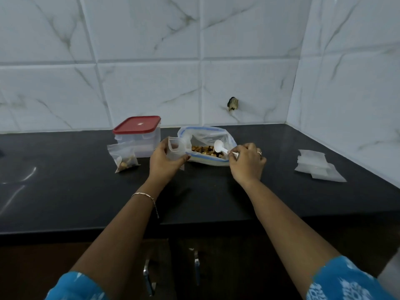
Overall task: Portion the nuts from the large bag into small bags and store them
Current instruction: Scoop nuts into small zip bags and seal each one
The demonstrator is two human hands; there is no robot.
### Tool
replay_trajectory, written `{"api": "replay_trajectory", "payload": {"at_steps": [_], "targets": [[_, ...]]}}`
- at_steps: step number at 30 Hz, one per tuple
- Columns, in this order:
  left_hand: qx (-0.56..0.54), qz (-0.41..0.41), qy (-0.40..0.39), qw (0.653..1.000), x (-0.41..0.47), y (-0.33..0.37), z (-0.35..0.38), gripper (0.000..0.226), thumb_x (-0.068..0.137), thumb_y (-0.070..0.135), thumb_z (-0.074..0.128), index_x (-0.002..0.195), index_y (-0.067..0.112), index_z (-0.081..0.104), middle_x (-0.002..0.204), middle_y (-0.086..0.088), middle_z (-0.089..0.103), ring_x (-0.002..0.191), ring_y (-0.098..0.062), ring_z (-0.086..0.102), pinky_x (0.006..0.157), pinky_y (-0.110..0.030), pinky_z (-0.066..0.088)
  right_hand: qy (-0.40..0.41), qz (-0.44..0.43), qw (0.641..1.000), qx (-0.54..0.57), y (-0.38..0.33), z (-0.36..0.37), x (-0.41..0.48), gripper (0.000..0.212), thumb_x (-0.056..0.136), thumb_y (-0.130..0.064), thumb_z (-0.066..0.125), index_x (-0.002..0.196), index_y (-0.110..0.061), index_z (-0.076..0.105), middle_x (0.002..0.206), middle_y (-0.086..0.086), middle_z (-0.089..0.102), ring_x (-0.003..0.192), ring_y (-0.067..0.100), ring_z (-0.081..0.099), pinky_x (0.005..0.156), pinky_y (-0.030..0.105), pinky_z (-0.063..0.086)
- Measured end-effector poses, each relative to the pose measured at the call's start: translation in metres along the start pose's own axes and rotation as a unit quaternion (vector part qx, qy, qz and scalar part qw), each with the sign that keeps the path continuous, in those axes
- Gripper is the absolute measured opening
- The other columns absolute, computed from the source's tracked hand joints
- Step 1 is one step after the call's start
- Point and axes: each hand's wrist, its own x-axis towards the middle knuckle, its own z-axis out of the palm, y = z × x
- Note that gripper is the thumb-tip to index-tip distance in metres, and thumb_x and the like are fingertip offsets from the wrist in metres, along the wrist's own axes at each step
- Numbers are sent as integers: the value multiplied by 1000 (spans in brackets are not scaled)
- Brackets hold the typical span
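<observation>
- A black tabletop [65, 180] is seen in front of a white marble-patterned tiled wall [151, 83], which turns a corner at the far right.
- The large bag [207, 135], clear with a blue zip edge, is laid on the tabletop near the far middle. Its mouth is open toward the person.
- Mixed nuts [203, 150] are seen inside the large bag, just behind its near rim.
- A white plastic spoon [219, 146] is held by its handle in the right hand [246, 163], whose fingers are curled round it. The bowl of the spoon is raised just above the nuts, inside the bag's mouth, and appears empty.
- An empty small bag [174, 148] is gripped upright in the left hand [165, 163], with the mouth held up just beside the left edge of the large bag.
- The two hands are kept apart, one at each side of the large bag's mouth.
- A filled small bag [124, 156] holding some nuts is stood on the tabletop to the left, touching or just in front of a clear container [138, 139].
- The container is closed with a red lid [137, 124].
- A loose pile of empty small bags [316, 165] is laid well apart at the right.
- A thin bracelet [145, 197] is worn on the left wrist, a ring [259, 153] on the right hand.
- Blue patterned sleeves [346, 282] are seen at the near edge.
</observation>
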Motion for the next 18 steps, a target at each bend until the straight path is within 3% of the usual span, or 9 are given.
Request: {"api": "replay_trajectory", "payload": {"at_steps": [3,6,12,18], "targets": [[-63,-34,-16,997,5,-2,1,69,69,23,85,129,13,53,123,-3,61,115,-19,57,100,-43,49,63,-59,995,43,-2,-1,3,19,96,-32,54,108,-20,64,104,-1,63,96,18,57,76,31,40],[-100,-46,-35,993,7,-2,2,60,71,24,84,123,18,54,121,-1,61,112,-19,58,98,-42,50,60,-106,991,48,-7,0,11,15,97,-29,55,104,-20,65,91,-3,67,79,14,58,61,26,37],[-182,-66,-93,977,11,-7,2,50,73,18,81,114,32,56,121,4,60,114,-15,57,98,-35,49,-18,-204,979,6,-19,19,36,17,96,-10,50,105,-16,63,102,2,64,86,18,59,66,32,48],[-196,-85,-126,969,17,-11,4,61,74,16,80,129,19,54,121,3,61,111,-13,60,90,-28,52,-54,-295,951,-72,-26,24,61,30,93,-9,54,118,-23,63,110,0,66,96,21,61,72,34,51]]}}
